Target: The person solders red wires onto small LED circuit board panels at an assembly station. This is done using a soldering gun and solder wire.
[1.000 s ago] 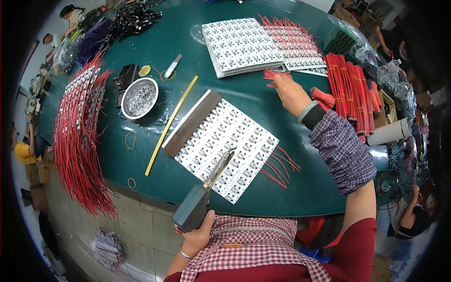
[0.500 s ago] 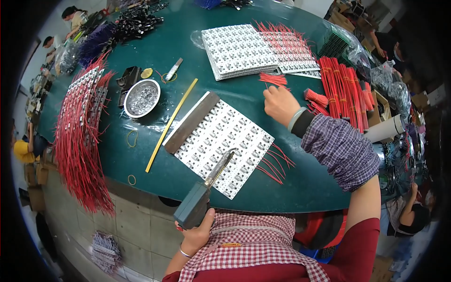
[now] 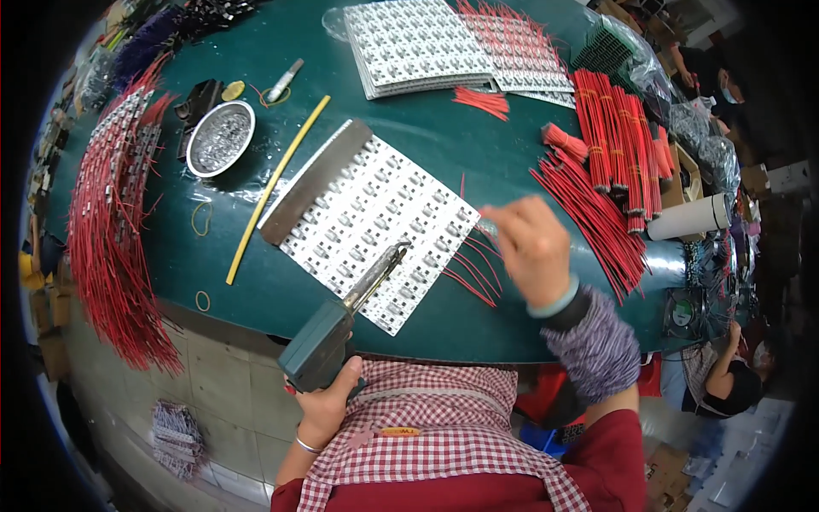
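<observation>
A soldering gun [image 3: 317, 343] with a dark green body is in my left hand [image 3: 328, 403], fingers wrapped round its handle. Its metal tip rests over the lower right part of a white circuit board panel [image 3: 363, 218] with rows of small metal parts. A dark brown strip [image 3: 316, 183] lies along the panel's upper left edge. Several red wires [image 3: 472, 271] stick out from its right edge. Beside that edge my right hand [image 3: 536, 247] is closed in a pinch, smeared by motion; a thin red wire [image 3: 462, 183] shows by the fingertips.
A bowl of metallic scraps [image 3: 220, 141] and a yellow stick [image 3: 280, 188] lie left of the panel. Stacked panels [image 3: 418, 43] stand at the back. Red wire bundles [image 3: 610, 128] and loose red wires [image 3: 593, 222] lie right. Wired panels [image 3: 111, 205] hang over the left edge.
My right hand has come from the small red wire pile toward me, to the panel's right edge. The whole view has shifted. My left hand keeps the soldering gun over the panel.
</observation>
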Tool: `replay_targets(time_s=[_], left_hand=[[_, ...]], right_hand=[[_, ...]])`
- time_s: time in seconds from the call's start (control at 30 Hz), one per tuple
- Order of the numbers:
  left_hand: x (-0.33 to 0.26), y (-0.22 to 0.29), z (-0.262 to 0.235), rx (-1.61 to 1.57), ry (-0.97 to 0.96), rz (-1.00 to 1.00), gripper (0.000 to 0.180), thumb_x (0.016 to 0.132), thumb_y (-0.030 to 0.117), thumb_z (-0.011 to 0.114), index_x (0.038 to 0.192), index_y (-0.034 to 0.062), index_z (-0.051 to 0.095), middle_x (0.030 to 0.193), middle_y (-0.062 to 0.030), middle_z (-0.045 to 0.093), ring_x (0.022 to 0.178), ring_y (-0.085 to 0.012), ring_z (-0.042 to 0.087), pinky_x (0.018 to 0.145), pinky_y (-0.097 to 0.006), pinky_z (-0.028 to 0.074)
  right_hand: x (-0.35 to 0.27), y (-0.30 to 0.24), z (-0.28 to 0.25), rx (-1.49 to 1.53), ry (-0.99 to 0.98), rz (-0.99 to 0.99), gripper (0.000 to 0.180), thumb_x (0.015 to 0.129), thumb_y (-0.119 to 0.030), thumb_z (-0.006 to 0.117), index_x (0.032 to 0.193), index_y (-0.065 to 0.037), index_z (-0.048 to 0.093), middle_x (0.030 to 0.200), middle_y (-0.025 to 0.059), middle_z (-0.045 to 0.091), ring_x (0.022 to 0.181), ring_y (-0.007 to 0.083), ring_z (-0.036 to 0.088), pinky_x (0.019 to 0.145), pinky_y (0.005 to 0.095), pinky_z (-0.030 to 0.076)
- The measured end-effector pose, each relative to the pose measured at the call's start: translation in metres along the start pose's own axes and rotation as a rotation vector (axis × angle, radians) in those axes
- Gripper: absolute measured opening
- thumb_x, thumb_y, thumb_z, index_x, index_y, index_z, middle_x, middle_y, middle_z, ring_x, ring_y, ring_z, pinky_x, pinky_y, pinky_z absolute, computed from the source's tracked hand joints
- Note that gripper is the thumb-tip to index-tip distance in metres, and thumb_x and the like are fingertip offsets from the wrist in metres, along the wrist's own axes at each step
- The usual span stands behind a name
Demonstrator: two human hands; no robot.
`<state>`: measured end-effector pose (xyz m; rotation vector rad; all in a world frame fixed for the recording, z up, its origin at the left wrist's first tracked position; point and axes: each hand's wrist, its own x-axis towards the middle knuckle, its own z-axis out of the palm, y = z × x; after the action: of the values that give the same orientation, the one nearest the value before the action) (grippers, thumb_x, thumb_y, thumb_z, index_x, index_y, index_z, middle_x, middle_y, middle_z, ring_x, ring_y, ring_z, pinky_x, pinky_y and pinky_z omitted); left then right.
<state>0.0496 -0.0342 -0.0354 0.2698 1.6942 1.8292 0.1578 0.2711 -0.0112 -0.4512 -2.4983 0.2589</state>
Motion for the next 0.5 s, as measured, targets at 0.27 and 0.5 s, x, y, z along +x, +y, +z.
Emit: replay_targets(time_s=[0.27,0.5], left_hand=[[-0.003,-0.008,-0.008,0.210,-0.074,0.024,0.041,0.085,-0.002,0.074,0.125,-0.0022,0.062,0.113,-0.0098,0.068,0.078,-0.0102,0.062,0.062,-0.026,0.050],[-0.009,-0.002,-0.005,0.496,-0.108,0.141,0.021,0.079,0.003,0.076,0.099,-0.0045,0.071,0.088,-0.0131,0.072,0.073,-0.0193,0.070,0.068,-0.030,0.055]], right_hand=[[-0.055,-0.053,0.017,0.201,0.059,0.183,0.026,0.072,0.008,0.072,0.095,-0.004,0.072,0.082,0.0060,0.062,0.073,0.0233,0.061,0.060,0.0337,0.051],[-0.067,-0.062,0.027,0.213,0.036,0.157,0.028,0.072,0.008,0.072,0.098,-0.001,0.071,0.083,0.0066,0.063,0.072,0.0225,0.062,0.058,0.0328,0.051]])
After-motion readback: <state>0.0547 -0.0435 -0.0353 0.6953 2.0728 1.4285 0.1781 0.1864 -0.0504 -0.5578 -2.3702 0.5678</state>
